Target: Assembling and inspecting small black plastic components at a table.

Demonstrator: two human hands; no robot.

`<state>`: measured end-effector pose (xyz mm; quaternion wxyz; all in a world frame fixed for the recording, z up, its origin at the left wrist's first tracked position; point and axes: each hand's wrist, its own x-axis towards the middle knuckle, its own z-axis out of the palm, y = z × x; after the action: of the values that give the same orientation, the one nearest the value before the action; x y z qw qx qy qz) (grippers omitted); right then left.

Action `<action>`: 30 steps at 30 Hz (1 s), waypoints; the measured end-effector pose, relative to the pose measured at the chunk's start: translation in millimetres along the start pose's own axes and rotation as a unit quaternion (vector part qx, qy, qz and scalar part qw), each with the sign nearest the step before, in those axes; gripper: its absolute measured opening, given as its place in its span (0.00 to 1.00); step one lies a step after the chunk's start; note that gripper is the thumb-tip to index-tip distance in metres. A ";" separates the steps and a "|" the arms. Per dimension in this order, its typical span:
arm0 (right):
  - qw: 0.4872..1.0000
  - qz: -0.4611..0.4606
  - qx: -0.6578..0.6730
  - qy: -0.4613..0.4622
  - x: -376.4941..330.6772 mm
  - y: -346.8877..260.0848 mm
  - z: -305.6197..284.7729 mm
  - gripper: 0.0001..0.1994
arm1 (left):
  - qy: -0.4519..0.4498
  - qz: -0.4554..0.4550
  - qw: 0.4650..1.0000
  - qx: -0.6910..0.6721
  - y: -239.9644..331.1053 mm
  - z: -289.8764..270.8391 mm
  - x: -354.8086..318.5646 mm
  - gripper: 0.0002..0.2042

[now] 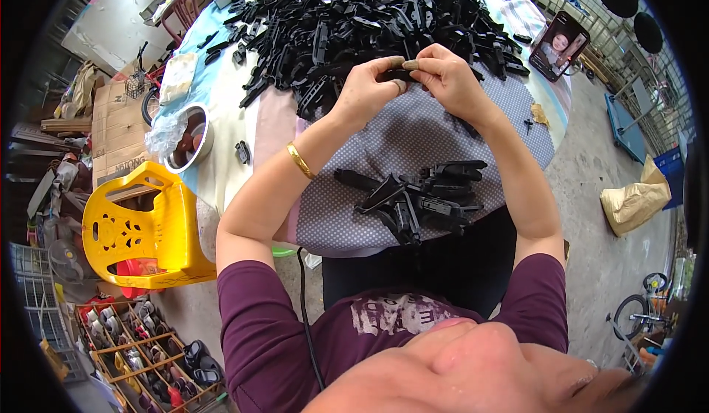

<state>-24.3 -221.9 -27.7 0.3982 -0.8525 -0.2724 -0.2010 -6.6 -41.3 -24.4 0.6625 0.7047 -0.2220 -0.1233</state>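
Note:
Over the table's middle, my left hand [369,90] and my right hand [449,82] meet with fingers pinched on a small black plastic part [391,75]. Its exact shape is mostly hidden by my fingers. Tan coverings wrap some of my fingertips. Just beyond my hands spreads a large heap of similar black plastic parts [332,29]. Nearer my body, between my forearms, a smaller pile of longer black plastic pieces [417,199] lies on a grey dotted cloth [332,224].
On the table's left are a white bowl [204,147] with a plastic bag and a single black part [242,152]. A phone [559,46] stands at the right edge. A yellow plastic chair [166,224] is close by on the left; a tan sack [635,199] sits rightward on the floor.

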 end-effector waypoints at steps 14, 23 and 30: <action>0.990 0.088 0.061 -0.092 1.4 -2.6 -28.4 0.21 | 0.017 0.096 0.992 0.085 8.9 2.0 0.8 0.14; 0.985 0.092 0.146 -0.007 8.3 18.5 -33.4 0.14 | -0.031 0.111 0.990 0.084 11.6 -2.2 -0.7 0.14; 0.898 0.276 -0.288 0.186 -16.5 96.8 -95.0 0.18 | -0.321 0.135 0.908 0.232 2.4 18.5 -4.9 0.13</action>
<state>11.5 -353.5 -34.9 0.2188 -0.9178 0.1231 -0.3076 -20.0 -55.3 -24.3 0.3836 0.7244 -0.5379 -0.1969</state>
